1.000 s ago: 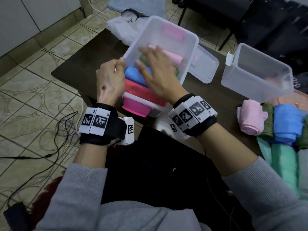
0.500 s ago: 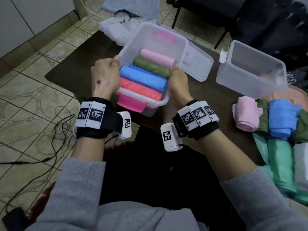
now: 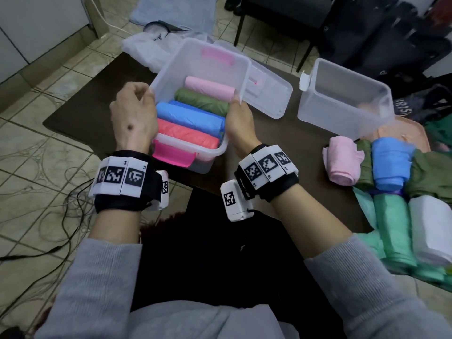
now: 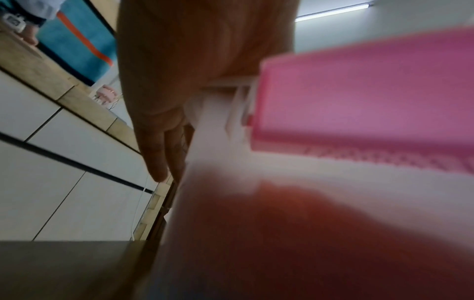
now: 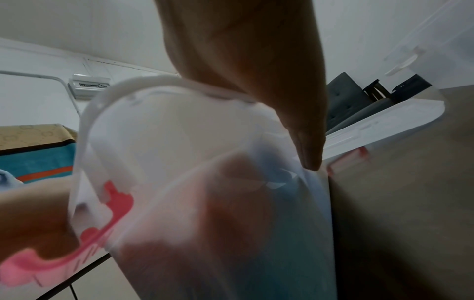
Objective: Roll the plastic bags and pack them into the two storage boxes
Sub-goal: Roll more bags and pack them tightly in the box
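A clear storage box (image 3: 238,69) with pink latches (image 3: 173,155) stands at the table's near edge. Pink (image 3: 208,88), green (image 3: 201,102), blue (image 3: 190,117) and red (image 3: 187,134) rolled bags lie side by side in it. My left hand (image 3: 133,116) grips its left wall; in the left wrist view the fingers (image 4: 164,142) lie along the outside of the box (image 4: 218,203). My right hand (image 3: 238,119) grips the right wall, thumb at the rim, fingers (image 5: 305,132) down the outside of the box (image 5: 179,142). The second box (image 3: 342,104) stands to the right, with nothing seen in it.
The first box's lid (image 3: 269,94) lies behind it. Loose rolls lie at the right: pink (image 3: 342,165), blue (image 3: 391,162), dark green (image 3: 430,174), mint (image 3: 391,228) and white (image 3: 430,228). A white bag (image 3: 144,50) sits at the table's far edge. Cables (image 3: 49,216) run over the tiled floor on the left.
My right hand came out of the box, where it lay on the rolls, and took the right wall. The left hand stayed on the left wall. The rolls now show fully.
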`<action>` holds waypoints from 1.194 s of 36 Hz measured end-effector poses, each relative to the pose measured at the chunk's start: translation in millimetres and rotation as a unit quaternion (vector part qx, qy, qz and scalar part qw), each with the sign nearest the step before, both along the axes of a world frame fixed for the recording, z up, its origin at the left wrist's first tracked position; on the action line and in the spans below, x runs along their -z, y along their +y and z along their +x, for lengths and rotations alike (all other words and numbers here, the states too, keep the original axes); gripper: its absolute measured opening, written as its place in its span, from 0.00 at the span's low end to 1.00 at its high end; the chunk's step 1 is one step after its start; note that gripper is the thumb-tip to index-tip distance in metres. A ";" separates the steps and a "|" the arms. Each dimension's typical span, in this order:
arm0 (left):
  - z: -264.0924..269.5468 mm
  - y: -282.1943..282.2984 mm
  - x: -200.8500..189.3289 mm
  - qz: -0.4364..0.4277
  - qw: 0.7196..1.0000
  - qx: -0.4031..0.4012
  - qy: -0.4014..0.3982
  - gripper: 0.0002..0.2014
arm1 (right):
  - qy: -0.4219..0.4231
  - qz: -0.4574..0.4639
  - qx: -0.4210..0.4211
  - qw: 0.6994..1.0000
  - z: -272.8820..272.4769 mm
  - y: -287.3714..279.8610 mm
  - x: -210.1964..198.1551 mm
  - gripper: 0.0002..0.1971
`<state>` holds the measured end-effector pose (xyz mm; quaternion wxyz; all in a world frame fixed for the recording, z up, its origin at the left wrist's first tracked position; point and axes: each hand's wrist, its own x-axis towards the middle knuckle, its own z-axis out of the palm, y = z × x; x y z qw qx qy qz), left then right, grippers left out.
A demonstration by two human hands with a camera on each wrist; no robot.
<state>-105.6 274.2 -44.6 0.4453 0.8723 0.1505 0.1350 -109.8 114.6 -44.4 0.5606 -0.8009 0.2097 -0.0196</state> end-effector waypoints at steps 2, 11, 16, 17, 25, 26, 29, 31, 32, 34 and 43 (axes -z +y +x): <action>1.0 -1.0 0.9 0.024 1.000 0.001 -0.012 0.16 | 0.001 -0.002 -0.003 1.000 0.4 -1.6 0.8 0.23; -14.4 -34.7 -23.8 0.109 0.975 0.090 -0.172 0.18 | -0.010 0.040 -0.032 0.999 -3.5 -12.2 4.8 0.27; -39.2 -94.9 -40.1 0.038 0.946 0.208 -0.245 0.16 | -0.026 -0.005 -0.023 0.999 -11.7 -43.8 7.9 0.25; -42.3 -107.4 -37.6 0.024 0.941 0.235 -0.243 0.16 | -0.028 -0.012 -0.010 0.999 -13.1 -54.3 9.2 0.25; -56.7 -185.1 45.6 0.095 0.912 0.398 -0.025 0.22 | 0.045 -0.313 0.063 0.946 -37.5 -153.6 16.2 0.21; -59.9 -190.6 55.4 0.118 0.903 0.412 0.019 0.24 | 0.064 -0.339 0.073 0.936 -41.9 -164.1 15.8 0.21; -68.1 -197.9 77.0 0.169 0.871 0.449 0.109 0.29 | 0.116 -0.355 0.101 0.922 -52.0 -194.8 18.3 0.23; -71.8 -197.1 87.3 0.190 0.857 0.462 0.122 0.31 | 0.143 -0.343 0.112 0.922 -56.1 -209.2 22.1 0.24; -73.6 -196.2 91.8 0.204 0.854 0.464 0.121 0.32 | 0.157 -0.333 0.115 0.922 -57.7 -213.4 24.5 0.25; -76.3 -194.8 97.4 0.233 0.850 0.461 0.107 0.33 | 0.177 -0.327 0.113 0.921 -59.4 -217.6 29.9 0.25; -76.0 -191.8 100.3 0.255 0.841 0.468 0.089 0.33 | 0.214 -0.369 0.119 0.896 -58.7 -227.5 40.7 0.25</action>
